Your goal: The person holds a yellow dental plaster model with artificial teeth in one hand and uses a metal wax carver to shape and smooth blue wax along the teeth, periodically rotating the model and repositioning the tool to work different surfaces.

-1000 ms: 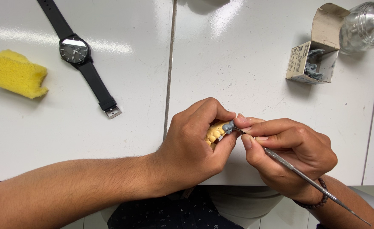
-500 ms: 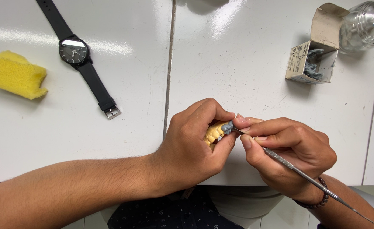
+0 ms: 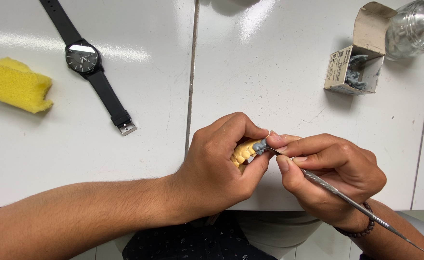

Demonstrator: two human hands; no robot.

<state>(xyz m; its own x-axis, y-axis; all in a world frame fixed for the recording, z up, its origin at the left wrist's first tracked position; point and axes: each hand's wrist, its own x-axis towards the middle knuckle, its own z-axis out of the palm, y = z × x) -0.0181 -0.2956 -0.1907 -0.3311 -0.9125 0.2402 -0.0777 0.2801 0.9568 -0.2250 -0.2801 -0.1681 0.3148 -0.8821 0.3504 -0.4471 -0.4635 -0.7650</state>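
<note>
Head view: your left hand (image 3: 217, 166) is pinching a small yellow tooth model (image 3: 243, 152) above the table edge. Your right hand (image 3: 332, 175) is gripping a thin metal tool (image 3: 346, 198), its tip touching the grey bit (image 3: 259, 146). It's probably light, hard and breakable; keep holding its sides.
</note>
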